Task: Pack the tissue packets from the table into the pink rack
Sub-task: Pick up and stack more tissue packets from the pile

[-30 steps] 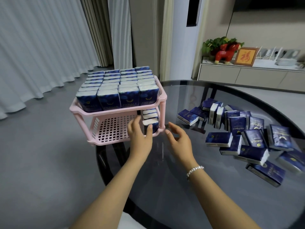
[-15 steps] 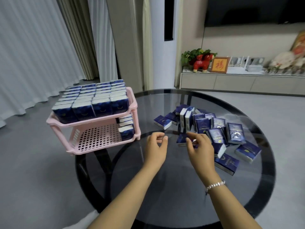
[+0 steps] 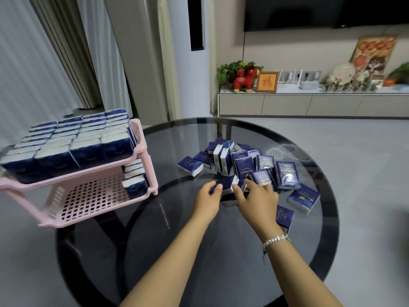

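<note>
The pink two-tier rack [image 3: 100, 172] stands at the table's left edge. Its top tier is filled with dark blue tissue packets [image 3: 73, 140]. The lower tier holds a short row of packets [image 3: 135, 175] along its right side; the remaining mesh floor is bare. A loose pile of tissue packets [image 3: 243, 165] lies on the table's middle right. Both hands are at the pile's near edge. My left hand [image 3: 207, 200] curls its fingers on the left end of a packet [image 3: 227, 184]. My right hand [image 3: 257, 197] pinches packets beside it, thumb low and fingers over the top.
The round dark glass table [image 3: 199, 258] has a black rim, and the rack overhangs its left side. A low TV cabinet [image 3: 309, 105] with a red horse figure [image 3: 244, 79] stands at the back. Curtains [image 3: 33, 63] hang at left.
Both hands left the rack's lower tier and moved right to the pile, where they now close on packets. The view swung right with them.
</note>
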Tool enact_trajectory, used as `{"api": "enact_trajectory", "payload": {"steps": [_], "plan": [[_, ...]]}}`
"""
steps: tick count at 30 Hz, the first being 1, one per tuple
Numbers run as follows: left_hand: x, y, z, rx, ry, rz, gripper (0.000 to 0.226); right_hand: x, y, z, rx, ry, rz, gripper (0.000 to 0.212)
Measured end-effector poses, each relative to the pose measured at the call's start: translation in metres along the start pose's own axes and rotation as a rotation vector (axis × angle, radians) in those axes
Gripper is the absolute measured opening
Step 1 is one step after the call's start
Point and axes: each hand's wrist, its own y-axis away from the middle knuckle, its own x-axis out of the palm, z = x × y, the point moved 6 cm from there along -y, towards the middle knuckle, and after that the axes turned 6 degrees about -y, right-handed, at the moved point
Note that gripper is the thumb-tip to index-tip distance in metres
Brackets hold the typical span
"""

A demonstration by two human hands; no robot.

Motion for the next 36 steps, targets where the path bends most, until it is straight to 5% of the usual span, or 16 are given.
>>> {"api": "enact_trajectory", "payload": {"steps": [6,16,28,36], "plan": [[-0.015,0.008,0.005,0.014,0.112,-0.071,0.034,0.018,-0.006,0.007,0.024,-0.094,0.104,0.046],[-0.046,0.018,0.033,-0.198,0.477,-0.203,0.011,0.036,0.018,0.028,0.099,-0.458,0.264,0.028],[-0.128,0.046,0.037,0.034,0.679,-0.332,0.036,0.024,0.047,0.048,0.183,-0.991,0.289,0.033],[-0.126,0.047,0.047,-0.051,0.805,-0.28,0.033,0.033,0.061,0.054,0.237,-1.175,0.396,0.031]]}}
